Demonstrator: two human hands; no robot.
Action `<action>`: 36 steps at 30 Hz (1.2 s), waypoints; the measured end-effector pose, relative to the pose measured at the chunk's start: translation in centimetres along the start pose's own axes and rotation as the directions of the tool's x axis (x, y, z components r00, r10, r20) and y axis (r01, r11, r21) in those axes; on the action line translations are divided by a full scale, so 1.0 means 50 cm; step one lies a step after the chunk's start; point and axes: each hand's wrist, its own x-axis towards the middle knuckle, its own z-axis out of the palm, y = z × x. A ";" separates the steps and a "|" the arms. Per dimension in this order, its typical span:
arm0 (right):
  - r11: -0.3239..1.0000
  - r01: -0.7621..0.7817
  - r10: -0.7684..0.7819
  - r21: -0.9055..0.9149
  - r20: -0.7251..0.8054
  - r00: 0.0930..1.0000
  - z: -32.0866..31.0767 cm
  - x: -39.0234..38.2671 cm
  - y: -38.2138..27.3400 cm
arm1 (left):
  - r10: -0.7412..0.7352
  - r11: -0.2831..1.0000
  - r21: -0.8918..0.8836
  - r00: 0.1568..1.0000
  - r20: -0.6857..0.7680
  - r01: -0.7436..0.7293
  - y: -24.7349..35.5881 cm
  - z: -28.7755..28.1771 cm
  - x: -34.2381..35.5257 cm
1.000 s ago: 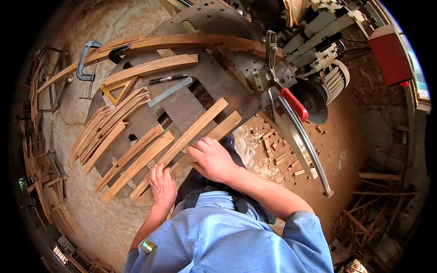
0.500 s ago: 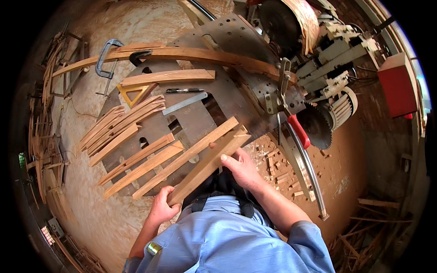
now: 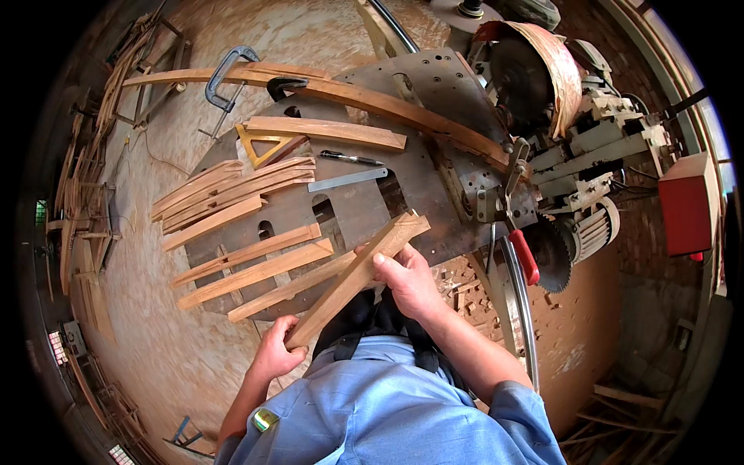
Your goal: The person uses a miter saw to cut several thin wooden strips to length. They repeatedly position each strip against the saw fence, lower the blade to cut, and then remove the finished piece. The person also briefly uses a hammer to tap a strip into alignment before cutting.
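My left hand (image 3: pixel 280 349) grips the lower end of a wooden piece (image 3: pixel 341 292), and my right hand (image 3: pixel 407 283) is closed round it farther up, thumb on top. The piece is raised at a slant over the metal machine table (image 3: pixel 360 203). Under and beside it lie wooden strips (image 3: pixel 248 296), (image 3: pixel 260 277), bundled curved pieces (image 3: pixel 232 190), a steel rule (image 3: pixel 345 180), a pen (image 3: pixel 349 158), a yellow set square (image 3: pixel 260 147) and another short board (image 3: pixel 333 133). A long curved board (image 3: pixel 418 116) crosses the back, with a blue C-clamp (image 3: pixel 229 77) at its left part.
At the right are a lever with red handle (image 3: pixel 525 260), a circular saw blade (image 3: pixel 554 275), a motor (image 3: pixel 597 229) and a red box (image 3: pixel 686 209). Offcuts (image 3: pixel 469 298) lie on the floor below. Timber stacks (image 3: pixel 85 232) line the left.
Both my hands have closed on a strip and lifted it from the table at a slant. The view has shifted, so the table and machines appear farther right.
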 end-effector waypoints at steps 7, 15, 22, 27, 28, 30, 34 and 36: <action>1.000 -0.010 0.010 -0.001 0.007 1.000 -0.004 0.004 0.005 | -0.021 1.000 -0.001 1.000 0.007 0.021 0.008 0.006 -0.005; 1.000 -0.026 0.026 0.003 -0.002 1.000 -0.017 0.004 0.000 | -0.031 0.999 0.012 0.999 0.019 0.030 0.020 0.013 0.000; 0.998 -0.020 0.020 0.055 0.007 1.000 -0.032 0.008 0.002 | -0.024 0.999 0.037 1.000 -0.002 0.024 0.031 0.022 0.004; 0.997 -0.046 0.045 0.069 0.014 0.999 -0.037 0.007 -0.006 | -0.040 0.999 0.030 0.999 -0.019 0.040 0.033 0.032 0.004; 0.996 -0.047 0.045 0.071 0.017 0.999 -0.039 0.009 -0.004 | -0.037 0.999 0.035 0.999 -0.021 0.038 0.033 0.032 0.004; 0.996 -0.051 0.050 0.068 0.023 0.999 -0.041 0.011 -0.004 | -0.034 0.998 0.046 0.999 -0.022 0.035 0.036 0.034 0.004; 0.997 -0.059 0.057 0.040 0.038 0.998 -0.047 0.013 -0.006 | -0.032 0.998 0.051 0.999 -0.021 0.033 0.048 0.035 0.003; 0.997 -0.064 0.062 0.046 0.046 0.997 -0.046 0.015 -0.008 | -0.040 0.998 0.046 0.999 -0.018 0.041 0.050 0.036 0.003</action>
